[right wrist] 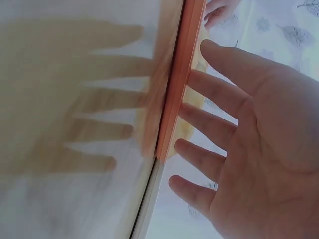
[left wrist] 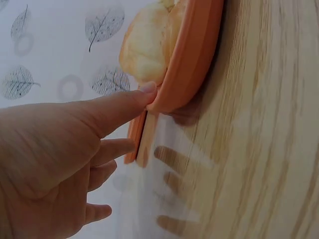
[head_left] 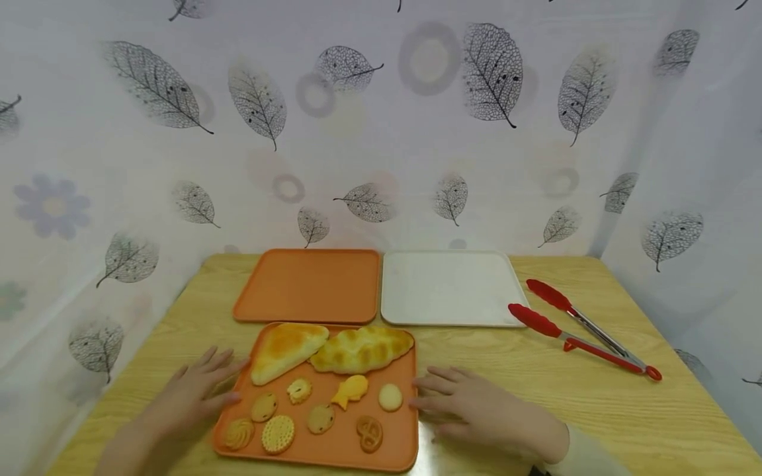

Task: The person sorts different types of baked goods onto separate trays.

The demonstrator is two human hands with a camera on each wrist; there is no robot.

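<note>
An orange tray (head_left: 333, 456) at the near side of the table bears a triangular bread (head_left: 288, 347), a braided loaf (head_left: 363, 349) and several small biscuits, among them a yellow fish-shaped one (head_left: 350, 390), a pretzel (head_left: 370, 433) and a round dotted cracker (head_left: 278, 434). My left hand (head_left: 193, 390) is at the tray's left side with fingers spread; in the left wrist view its thumb (left wrist: 124, 104) meets the rim. On the opposite side, my right hand (head_left: 464, 406) has straight, spread fingers, their tips right at the tray's edge.
Behind the loaded tray, a bare orange tray (head_left: 309, 287) and a white tray (head_left: 449, 287) lie side by side. Red-tipped tongs (head_left: 586, 334) lie spread at the right. A leaf-patterned curtain (head_left: 381, 132) surrounds the wooden table (head_left: 673, 423) at the back and sides.
</note>
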